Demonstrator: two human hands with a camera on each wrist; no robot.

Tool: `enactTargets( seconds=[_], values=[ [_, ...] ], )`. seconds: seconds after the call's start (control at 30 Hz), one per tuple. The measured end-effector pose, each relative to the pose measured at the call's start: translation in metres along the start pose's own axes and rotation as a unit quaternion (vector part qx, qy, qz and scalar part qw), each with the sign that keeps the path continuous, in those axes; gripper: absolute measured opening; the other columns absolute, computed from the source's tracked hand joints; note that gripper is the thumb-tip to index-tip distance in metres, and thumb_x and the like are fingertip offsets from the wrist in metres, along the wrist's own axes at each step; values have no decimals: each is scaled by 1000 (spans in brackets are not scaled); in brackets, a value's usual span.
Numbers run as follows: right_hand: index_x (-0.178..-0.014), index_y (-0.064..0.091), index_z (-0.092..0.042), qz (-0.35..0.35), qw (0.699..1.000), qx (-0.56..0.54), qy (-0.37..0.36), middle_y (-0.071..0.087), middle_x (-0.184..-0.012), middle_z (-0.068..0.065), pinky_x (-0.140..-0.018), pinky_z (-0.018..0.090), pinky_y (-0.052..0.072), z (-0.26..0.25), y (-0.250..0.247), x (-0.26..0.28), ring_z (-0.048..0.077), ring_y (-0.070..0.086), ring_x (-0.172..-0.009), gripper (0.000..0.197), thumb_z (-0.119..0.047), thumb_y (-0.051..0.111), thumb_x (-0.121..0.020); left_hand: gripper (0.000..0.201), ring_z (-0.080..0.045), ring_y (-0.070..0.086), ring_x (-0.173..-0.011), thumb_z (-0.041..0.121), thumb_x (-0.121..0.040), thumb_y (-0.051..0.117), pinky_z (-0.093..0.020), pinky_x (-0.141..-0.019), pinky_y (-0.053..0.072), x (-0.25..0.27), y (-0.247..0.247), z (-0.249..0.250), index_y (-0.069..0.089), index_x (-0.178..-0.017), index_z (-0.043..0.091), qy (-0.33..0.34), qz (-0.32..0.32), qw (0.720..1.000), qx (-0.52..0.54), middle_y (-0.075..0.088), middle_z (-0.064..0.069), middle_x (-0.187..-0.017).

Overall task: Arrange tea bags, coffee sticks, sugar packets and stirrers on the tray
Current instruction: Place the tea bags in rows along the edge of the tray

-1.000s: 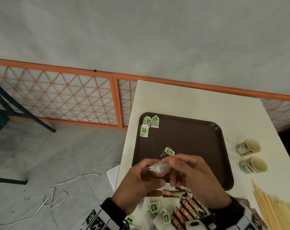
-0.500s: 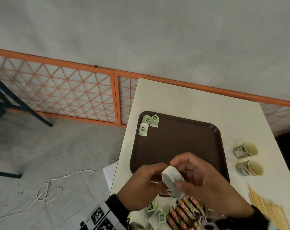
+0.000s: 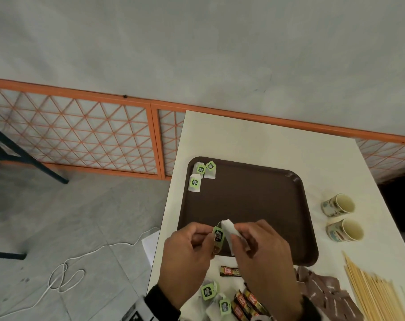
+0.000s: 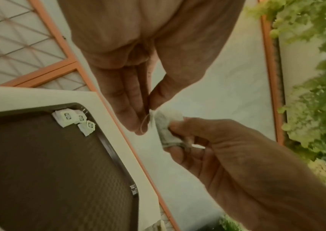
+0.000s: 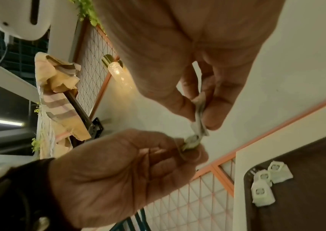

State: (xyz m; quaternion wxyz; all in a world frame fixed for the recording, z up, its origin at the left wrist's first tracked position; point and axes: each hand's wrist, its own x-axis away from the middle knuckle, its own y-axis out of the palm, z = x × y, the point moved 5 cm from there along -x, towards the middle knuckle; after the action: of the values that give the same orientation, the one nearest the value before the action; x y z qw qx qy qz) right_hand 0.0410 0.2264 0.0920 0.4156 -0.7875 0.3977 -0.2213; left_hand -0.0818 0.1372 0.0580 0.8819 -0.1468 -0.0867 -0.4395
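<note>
hovering over the tray's (image 3: pixel 254 181) near edge: right hand (image 3: pixel 264 253) pinching tea bag (image 3: pixel 229 232), left hand (image 3: pixel 185 256) pinching its green tag (image 3: pixel 218 236); bag upright between both grips.

Bare tray (image 3: pixel 254 200) centre; three tea bags (image 3: pixel 201 176) crowding its far-left corner only.
</note>
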Motion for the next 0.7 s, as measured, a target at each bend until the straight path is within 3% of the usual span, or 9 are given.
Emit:
enactTargets(
  seconds=[0.07, 0.17, 0.23, 0.33, 0.4, 0.5, 0.57, 0.7],
  values=[
    [-82, 64, -32, 23, 999, -31, 7, 51, -73, -23, -56, 8, 47, 6, 8, 1, 0, 56, -63, 13, -26, 75, -84, 10, -13, 73, -68, 13, -92, 65, -29, -66, 62, 0, -1, -3, 72, -90, 19, -43, 4, 998, 43, 77, 5, -76],
    [-78, 60, -34, 18, 989, -118, 86, 66, -75, -13, -62, 33, 59, 23, 15, -2, 9, 66, -67, 14, -31, 70, -87, 12, -19, 73, -71, 11, -94, 61, -31, -64, 59, 2, -3, -10, 72, -93, 9, -160, -13, 970, 180, 76, -7, -81],
    [-82, 63, -37, -8, 983, -148, 104, 68, -78, -16, -63, 36, 60, 27, 16, -3, 8, 68, -70, 10, -31, 68, -88, 14, -18, 70, -68, 12, -95, 60, -31, -62, 56, 1, -9, -14, 72, -91, 9, -186, -12, 965, 186, 74, -9, -83],
    [-84, 68, -34, -69, 977, -174, 104, 70, -81, -18, -68, 35, 60, 27, 19, -5, 8, 68, -75, 8, -27, 67, -89, 17, -16, 69, -68, 11, -96, 58, -31, -65, 58, -5, -20, -14, 72, -87, 14, -120, -66, 987, 85, 71, -5, -82],
    [-85, 72, -30, -131, 969, -185, 100, 72, -79, -10, -69, 32, 58, 24, 21, -6, 10, 67, -72, 7, -26, 68, -89, 16, -19, 69, -66, 9, -95, 59, -32, -64, 59, -8, -23, -10, 72, -86, 16, -82, -139, 986, 36, 70, -2, -79],
    [-86, 76, -28, -217, 951, -201, 88, 74, -78, -7, -61, 23, 53, 15, 25, -3, 7, 66, -65, 8, -27, 69, -90, 8, -18, 66, -58, 8, -87, 70, -27, -55, 55, -11, -25, -1, 70, -89, 16, -23, -206, 978, -27, 71, -3, -76],
    [-89, 77, -26, -256, 935, -229, 90, 75, -79, -2, -60, 21, 53, 10, 30, 0, 7, 66, -63, 7, -26, 69, -90, 13, -15, 66, -58, 12, -80, 78, -23, -52, 51, -14, -26, 4, 69, -87, 19, 14, -209, 976, -54, 72, -2, -74],
    [-95, 77, -13, -296, 866, -362, 176, 74, -83, 17, -67, 28, 57, 7, 34, 7, 21, 70, -70, 11, -19, 69, -89, 19, -11, 66, -61, 23, -74, 83, -19, -54, 50, -17, -30, 2, 68, -86, 24, 40, -162, 983, -77, 72, 4, -71]
  ],
)
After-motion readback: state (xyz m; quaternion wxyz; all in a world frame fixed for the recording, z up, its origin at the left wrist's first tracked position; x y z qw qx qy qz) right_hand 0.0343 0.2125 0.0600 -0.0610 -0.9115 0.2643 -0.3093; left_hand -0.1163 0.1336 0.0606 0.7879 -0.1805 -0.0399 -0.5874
